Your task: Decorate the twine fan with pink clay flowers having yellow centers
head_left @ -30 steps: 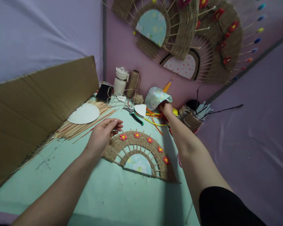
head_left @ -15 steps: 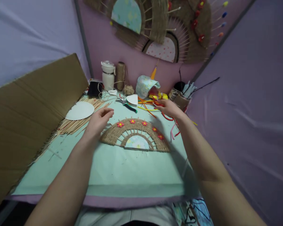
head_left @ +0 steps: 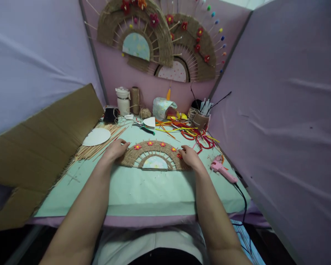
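On the counter (head_left: 151, 193), a fan (head_left: 155, 162) is lying between the left hand (head_left: 116, 149) at nine o'clock and right hand (head_left: 190, 156) at three, grip impossible to tell; light, even pressure should be sparing its flowers (head_left: 162, 144).

"Where are the hands?"

"The left hand (head_left: 116, 149) is at the left end of a twine fan (head_left: 156, 147), the right hand (head_left: 191, 157) at its right; grip unclear."

"Around it?"

"Pruners (head_left: 147, 130) beyond, pink glue gun (head_left: 223, 170) right, white oval (head_left: 96, 137) on sticks (head_left: 89, 151) left."
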{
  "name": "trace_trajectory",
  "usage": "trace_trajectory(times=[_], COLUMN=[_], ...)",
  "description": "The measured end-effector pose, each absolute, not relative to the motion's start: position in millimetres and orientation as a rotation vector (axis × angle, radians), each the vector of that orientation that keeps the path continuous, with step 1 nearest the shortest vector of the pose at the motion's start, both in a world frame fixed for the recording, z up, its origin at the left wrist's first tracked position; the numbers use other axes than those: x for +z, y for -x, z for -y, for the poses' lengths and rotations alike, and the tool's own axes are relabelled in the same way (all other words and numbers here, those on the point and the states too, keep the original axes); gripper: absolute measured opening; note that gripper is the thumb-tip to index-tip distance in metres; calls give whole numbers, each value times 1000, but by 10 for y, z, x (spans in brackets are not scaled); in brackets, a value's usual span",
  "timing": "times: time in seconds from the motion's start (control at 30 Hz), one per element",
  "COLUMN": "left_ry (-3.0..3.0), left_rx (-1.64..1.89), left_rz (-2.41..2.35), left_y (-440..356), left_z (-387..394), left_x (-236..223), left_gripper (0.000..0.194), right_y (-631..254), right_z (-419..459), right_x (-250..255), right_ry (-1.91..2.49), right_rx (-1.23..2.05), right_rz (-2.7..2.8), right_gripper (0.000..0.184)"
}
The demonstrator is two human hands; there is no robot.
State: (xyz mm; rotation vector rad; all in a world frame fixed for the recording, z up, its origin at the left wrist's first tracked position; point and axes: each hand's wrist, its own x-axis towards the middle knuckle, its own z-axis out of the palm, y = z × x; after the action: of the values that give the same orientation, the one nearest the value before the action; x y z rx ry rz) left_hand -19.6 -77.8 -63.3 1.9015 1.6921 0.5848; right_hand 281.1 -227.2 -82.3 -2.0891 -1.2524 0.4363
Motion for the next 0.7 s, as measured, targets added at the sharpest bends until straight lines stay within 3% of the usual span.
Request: trace_trajectory(times=[0.17,0.5,0.7], left_ry=[-1785,-1503,-1372], left_rx=[636,781,1165], left_rz=[-1593,-1267,-1075], left_y=[197,299,253], left_z=[843,861,841], left_x=[-579,-454,-417], left_gripper=[23,47,55], right_y=[-2881,-2924,-2924], right_z=[2241,2227,2182], right_x=[-908,-805,-631], right_ry=[1849,1361,1244], right_rx=[556,570,436], right_rz=[1081,806,822], right_gripper=[26,34,37])
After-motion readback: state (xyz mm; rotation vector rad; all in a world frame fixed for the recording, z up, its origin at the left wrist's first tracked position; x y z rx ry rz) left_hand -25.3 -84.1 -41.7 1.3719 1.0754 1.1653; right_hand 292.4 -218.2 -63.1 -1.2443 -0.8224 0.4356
